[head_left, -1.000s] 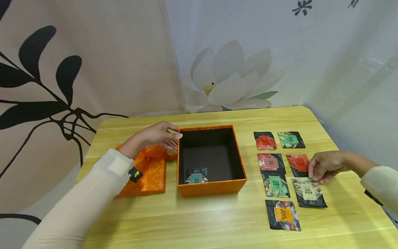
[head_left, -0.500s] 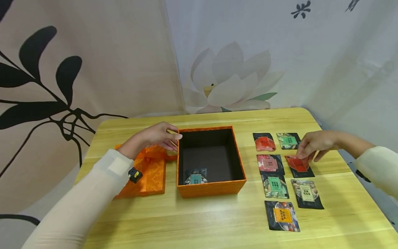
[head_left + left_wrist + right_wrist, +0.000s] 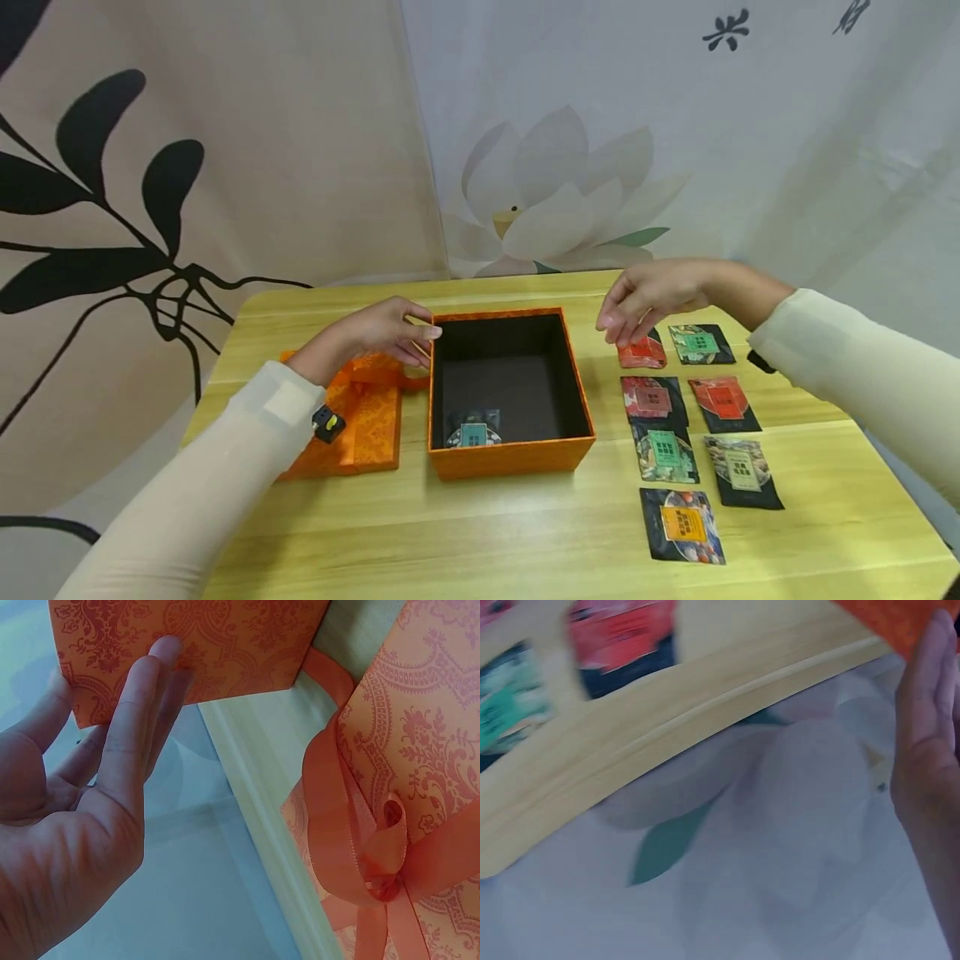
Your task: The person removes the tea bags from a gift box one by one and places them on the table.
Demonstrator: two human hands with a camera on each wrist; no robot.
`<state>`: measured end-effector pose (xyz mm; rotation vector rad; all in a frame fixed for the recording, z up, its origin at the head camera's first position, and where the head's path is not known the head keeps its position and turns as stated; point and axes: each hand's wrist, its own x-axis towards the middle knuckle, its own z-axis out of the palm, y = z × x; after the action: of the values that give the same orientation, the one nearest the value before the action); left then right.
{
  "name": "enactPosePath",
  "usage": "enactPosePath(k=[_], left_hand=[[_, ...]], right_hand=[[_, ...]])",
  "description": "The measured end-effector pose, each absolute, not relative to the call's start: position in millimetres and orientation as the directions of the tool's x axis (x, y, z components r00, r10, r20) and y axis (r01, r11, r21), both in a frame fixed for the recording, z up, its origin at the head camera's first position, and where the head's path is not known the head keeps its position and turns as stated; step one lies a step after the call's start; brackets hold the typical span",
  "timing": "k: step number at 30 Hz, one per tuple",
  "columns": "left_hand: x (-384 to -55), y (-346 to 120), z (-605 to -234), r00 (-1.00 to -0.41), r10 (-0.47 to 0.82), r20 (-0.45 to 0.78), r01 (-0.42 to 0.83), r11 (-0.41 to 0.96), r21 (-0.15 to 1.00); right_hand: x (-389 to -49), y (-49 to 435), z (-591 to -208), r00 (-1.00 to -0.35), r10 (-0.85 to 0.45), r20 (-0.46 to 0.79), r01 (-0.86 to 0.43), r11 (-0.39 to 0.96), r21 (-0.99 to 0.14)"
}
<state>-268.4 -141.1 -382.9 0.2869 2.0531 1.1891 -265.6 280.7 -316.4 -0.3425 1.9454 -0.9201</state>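
My left hand (image 3: 386, 329) holds the left wall of an open orange box (image 3: 512, 460), its thumb over the rim. In the left wrist view, the fingers (image 3: 124, 746) lie almost straight against the patterned outer wall. One dark packet with a teal label (image 3: 474, 433) lies inside, near the front wall. My right hand (image 3: 652, 296) hovers above the back right of the table, fingers loosely bent, and nothing shows in its grasp. It partly covers a red packet (image 3: 642, 352). The right wrist view shows straighter fingers (image 3: 926, 690) near the orange box.
Several packets lie in two columns at right, among them a green one (image 3: 702, 344), a red one (image 3: 725, 404), a beige one (image 3: 744, 472) and an orange-labelled one (image 3: 682, 526). Left of the box lies an orange lid (image 3: 377, 425) with ribbon. A printed curtain (image 3: 555, 192) hangs behind.
My right hand has moved from the beige packet, past the red one, to the back left, above the table. The left hand stays at the box. The packets remain nearly where they were.
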Motion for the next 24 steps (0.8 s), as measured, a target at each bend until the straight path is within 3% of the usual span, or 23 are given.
enactPosePath(k=[14, 24], left_hand=[[-268, -140, -382, -0.708, 0.525, -0.473, -0.151, 0.541, 0.827], [-269, -137, -381, -0.708, 0.514, -0.485, -0.166, 0.546, 0.821]], right_hand=[[-276, 175, -331, -0.408, -0.663, -0.628, 0.134, 0.637, -0.759], [-276, 132, -359, -0.368, -0.637, -0.677, 0.151, 0.677, -0.720]])
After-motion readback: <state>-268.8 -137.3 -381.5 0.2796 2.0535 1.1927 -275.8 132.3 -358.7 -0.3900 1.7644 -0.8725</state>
